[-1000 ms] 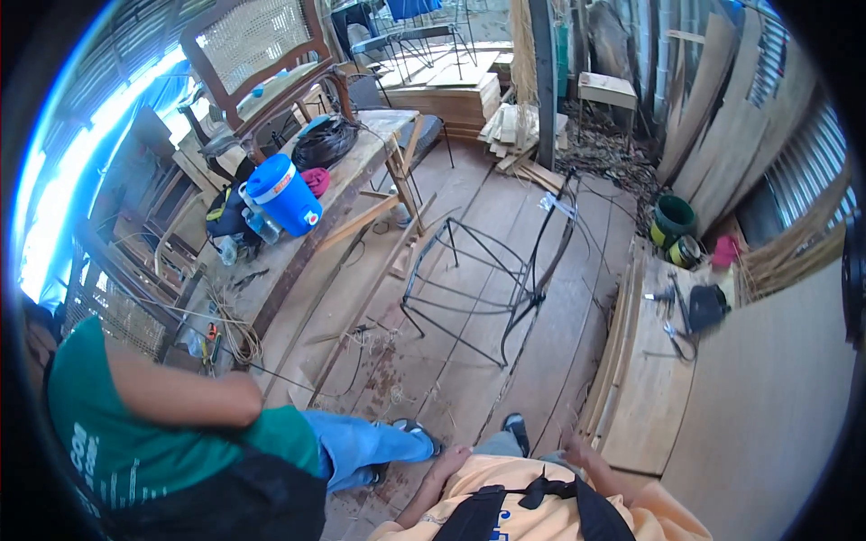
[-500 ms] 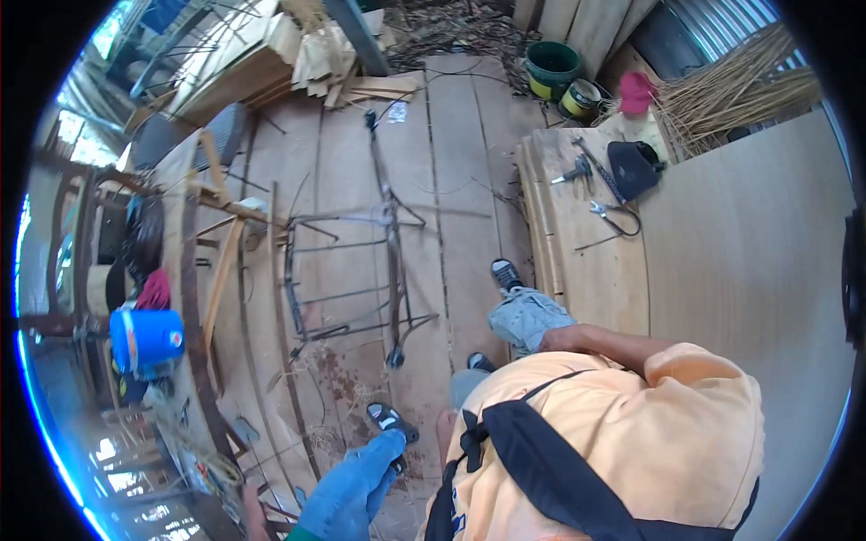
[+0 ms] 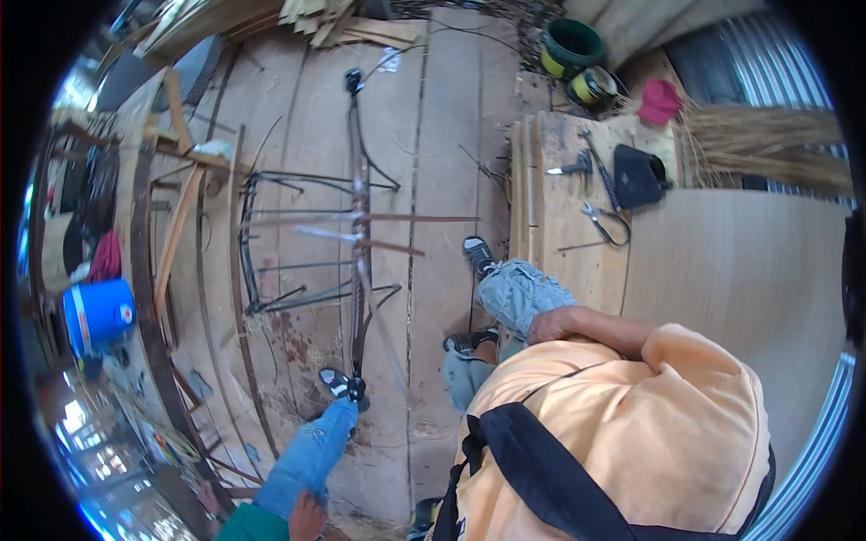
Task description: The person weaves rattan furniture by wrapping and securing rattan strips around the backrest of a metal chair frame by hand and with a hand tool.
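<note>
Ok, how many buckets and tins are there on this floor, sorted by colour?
Green bucket: 1
Blue bucket: 1
Yellow and black tin: 1
Total: 3

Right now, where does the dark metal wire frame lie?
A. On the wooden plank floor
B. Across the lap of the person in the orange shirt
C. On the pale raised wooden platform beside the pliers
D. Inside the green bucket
A: the dark metal wire frame lies flat on the wooden plank floor, left of the pale raised wooden platform where the pliers rest.
</note>
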Demonstrator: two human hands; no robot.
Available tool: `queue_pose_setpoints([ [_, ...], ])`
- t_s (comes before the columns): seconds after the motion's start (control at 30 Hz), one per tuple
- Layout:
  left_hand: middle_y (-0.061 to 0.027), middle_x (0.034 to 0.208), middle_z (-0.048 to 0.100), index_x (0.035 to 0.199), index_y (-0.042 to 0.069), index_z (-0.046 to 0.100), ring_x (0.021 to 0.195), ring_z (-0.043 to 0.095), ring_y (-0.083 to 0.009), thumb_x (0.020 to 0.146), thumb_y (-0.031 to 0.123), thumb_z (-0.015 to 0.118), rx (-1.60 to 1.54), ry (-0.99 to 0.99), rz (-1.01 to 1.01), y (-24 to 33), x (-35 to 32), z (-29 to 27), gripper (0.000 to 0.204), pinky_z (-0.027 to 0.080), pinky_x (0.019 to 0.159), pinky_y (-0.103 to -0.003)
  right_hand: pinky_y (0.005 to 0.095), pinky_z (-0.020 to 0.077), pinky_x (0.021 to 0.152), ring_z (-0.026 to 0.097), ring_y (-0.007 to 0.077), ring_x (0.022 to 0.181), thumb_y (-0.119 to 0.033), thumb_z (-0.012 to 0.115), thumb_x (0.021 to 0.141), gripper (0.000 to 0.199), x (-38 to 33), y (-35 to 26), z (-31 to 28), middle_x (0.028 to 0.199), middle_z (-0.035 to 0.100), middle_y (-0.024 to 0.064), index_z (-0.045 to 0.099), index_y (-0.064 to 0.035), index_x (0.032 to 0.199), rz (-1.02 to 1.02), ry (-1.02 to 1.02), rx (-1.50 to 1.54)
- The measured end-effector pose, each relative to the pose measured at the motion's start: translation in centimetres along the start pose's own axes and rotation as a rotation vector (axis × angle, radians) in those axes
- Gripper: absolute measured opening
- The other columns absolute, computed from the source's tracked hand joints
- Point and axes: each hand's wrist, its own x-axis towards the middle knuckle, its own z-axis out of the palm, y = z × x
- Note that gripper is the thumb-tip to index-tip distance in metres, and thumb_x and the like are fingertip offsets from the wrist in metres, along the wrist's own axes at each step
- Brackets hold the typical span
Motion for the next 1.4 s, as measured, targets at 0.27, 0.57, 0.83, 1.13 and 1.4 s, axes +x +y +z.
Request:
queue_pose_setpoints([
  [0.27, -0.0098, 0.091, 0.064, 0.094, 0.005, 0.066, 0.094, 0.06, -0.0226, 0.098, 0.029, 0.043, -0.34, 0.452, 0.32, 5.6, 14.4, 2.9, 0.034, 0.048, 0.082, -0.036, 0.0448, 0.0481, 0.088, 0.062, 0.033, 0.104, -0.033, 0.056, 0.081, 0.041, 3.6, 4.2, -2.4, 0.111, 0.065, 0.019, 0.067, -0.0039, 0.108, 0.589, -0.265, -0.305],
  [0.57, -0.0203, 0.079, 0.065, 0.085, -0.004, 0.064, 0.07, 0.062, -0.0313, 0.086, 0.032, 0.056, 0.148, 0.445, 0.277, 12.7, 32.3, -13.4, 0.037, 0.047, 0.068, -0.043, 0.0455, 0.0469, 0.082, 0.058, 0.0308, 0.101, -0.037, 0.062, 0.079, 0.036, 11.6, 18.2, -7.2, 0.103, 0.061, 0.0122, 0.061, -0.013, 0.105, 0.395, 0.286, -0.894],
  [0.83, -0.0145, 0.075, 0.064, 0.087, 0.003, 0.067, 0.071, 0.062, -0.0217, 0.085, 0.038, 0.061, 0.171, 0.889, 0.34, 9.0, 29.5, -18.2, 0.036, 0.048, 0.068, -0.037, 0.0473, 0.0309, 0.096, 0.05, 0.028, 0.114, -0.05, 0.058, 0.081, 0.048, 13.3, 20.9, -9.5, 0.112, 0.061, 0.0103, 0.064, -0.0126, 0.11, 0.439, 0.004, -1.246],
  [1.13, -0.0149, 0.085, 0.065, 0.095, 0.006, 0.065, 0.078, 0.063, -0.0278, 0.088, 0.039, 0.057, 0.151, 0.729, 0.138, 15.4, 34.1, 1.0, 0.035, 0.049, 0.072, -0.037, 0.0445, 0.0331, 0.096, 0.05, 0.0254, 0.114, -0.039, 0.06, 0.082, 0.037, 7.5, 23.3, -8.8, 0.113, 0.062, 0.0077, 0.066, -0.0124, 0.107, 0.298, 0.294, -1.209],
  [1.4, -0.0192, 0.13, 0.05, 0.121, 0.007, 0.056, 0.122, 0.044, -0.0388, 0.086, 0.037, 0.058, 0.247, 1.645, -0.268, 8.9, 34.5, 10.8, 0.047, 0.037, 0.101, -0.049, 0.049, 0.0398, 0.094, 0.055, 0.0292, 0.108, -0.023, 0.058, 0.081, 0.025, 8.7, 25.5, -9.5, 0.106, 0.064, 0.0109, 0.065, -0.0094, 0.101, 0.044, 0.877, -0.806],
])
